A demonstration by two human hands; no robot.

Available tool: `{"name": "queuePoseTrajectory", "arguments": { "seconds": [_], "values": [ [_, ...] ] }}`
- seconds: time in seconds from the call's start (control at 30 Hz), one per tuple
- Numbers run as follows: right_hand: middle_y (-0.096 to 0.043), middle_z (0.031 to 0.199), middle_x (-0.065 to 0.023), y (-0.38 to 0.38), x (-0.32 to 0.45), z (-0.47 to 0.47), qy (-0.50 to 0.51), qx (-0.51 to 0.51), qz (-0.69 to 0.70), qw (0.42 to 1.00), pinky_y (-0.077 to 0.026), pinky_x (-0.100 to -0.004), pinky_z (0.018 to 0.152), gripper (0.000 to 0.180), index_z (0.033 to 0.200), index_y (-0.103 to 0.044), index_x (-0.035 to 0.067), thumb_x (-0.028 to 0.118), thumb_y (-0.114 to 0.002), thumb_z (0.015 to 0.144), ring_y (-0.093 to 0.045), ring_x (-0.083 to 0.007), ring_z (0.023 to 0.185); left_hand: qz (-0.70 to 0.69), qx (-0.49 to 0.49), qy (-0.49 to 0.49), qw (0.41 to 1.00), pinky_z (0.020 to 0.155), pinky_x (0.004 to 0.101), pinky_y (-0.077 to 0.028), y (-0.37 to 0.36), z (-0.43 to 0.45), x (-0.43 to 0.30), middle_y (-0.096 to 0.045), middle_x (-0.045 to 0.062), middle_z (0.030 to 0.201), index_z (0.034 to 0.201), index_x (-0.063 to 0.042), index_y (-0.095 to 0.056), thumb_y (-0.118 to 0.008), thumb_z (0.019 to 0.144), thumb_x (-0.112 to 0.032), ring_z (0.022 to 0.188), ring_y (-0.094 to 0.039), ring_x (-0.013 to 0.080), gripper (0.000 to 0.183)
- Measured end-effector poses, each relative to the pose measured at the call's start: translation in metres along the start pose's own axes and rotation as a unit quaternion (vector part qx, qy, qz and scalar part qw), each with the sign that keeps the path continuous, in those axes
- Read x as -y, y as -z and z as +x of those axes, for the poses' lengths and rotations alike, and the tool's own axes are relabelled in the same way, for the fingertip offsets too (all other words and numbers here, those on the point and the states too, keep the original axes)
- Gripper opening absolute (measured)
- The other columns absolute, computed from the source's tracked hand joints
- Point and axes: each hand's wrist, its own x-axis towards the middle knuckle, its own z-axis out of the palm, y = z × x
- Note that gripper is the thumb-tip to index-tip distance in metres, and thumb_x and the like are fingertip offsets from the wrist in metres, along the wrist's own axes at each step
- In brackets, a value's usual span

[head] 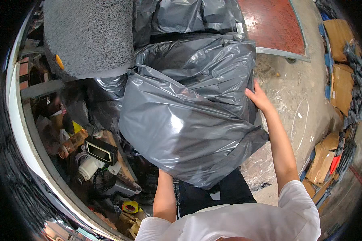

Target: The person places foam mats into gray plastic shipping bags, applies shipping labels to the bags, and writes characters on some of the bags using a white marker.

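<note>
A large black plastic bag (175, 120) fills the middle of the view, in front of my body. Its upper film is folded over in a slanting flap, and a dark hollow shows behind the fold. My right hand (258, 97) holds the bag's right side, thumb on the film and other fingers partly hidden. Below the bag, my left forearm (165, 195) reaches up under its lower edge. The plastic covers my left hand, so its grip cannot be made out.
A roll of grey coil-textured matting (89, 36) stands at upper left. Wrapped black packages (178, 15) lie beyond the bag. A reddish board (273, 24) is at upper right. Left are a tape dispenser (101, 150) and yellow tape roll (129, 207); cardboard bundles (321, 162) line the right.
</note>
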Motion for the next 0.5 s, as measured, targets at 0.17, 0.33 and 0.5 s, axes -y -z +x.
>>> {"name": "queuePoseTrajectory", "arguments": {
  "seconds": [0.17,0.33,0.5],
  "values": [
    [-0.066,0.098,-0.0164,0.005,0.052,-0.054,-0.115,-0.008,-0.027,0.993,-0.045,-0.0315,0.082,0.053,0.108,-0.058,-0.006,0.040,-0.064,0.082,-0.060,-0.0196,0.090,-0.002,-0.015,-0.014,1.000,0.097,0.0410,-0.038,0.008,-0.034,0.003,-0.046,0.010,0.128,0.129,-0.009,-0.042,-0.037,0.092,-0.045,0.116,-0.045,0.0271,0.052],
    [-0.064,0.079,-0.0067,0.040,0.074,-0.159,-0.095,-0.085,0.006,0.992,-0.046,-0.0298,0.068,0.036,0.085,-0.063,-0.005,0.030,-0.066,0.080,-0.056,-0.0120,0.073,0.030,-0.056,-0.023,0.998,0.096,0.0403,-0.039,0.010,-0.095,0.008,-0.048,0.011,0.126,0.127,-0.008,-0.044,-0.038,0.093,-0.044,0.114,-0.047,0.0267,0.050],
    [-0.061,0.073,-0.0026,0.068,0.135,-0.223,-0.014,-0.085,0.045,0.995,-0.044,-0.0281,0.064,0.032,0.078,-0.062,-0.003,0.028,-0.068,0.073,-0.053,-0.0101,0.070,0.081,-0.117,-0.055,0.988,0.095,0.0395,-0.040,-0.003,-0.159,0.012,-0.050,0.011,0.123,0.126,-0.008,-0.046,-0.038,0.093,-0.043,0.112,-0.048,0.0263,0.049]
  ]
}}
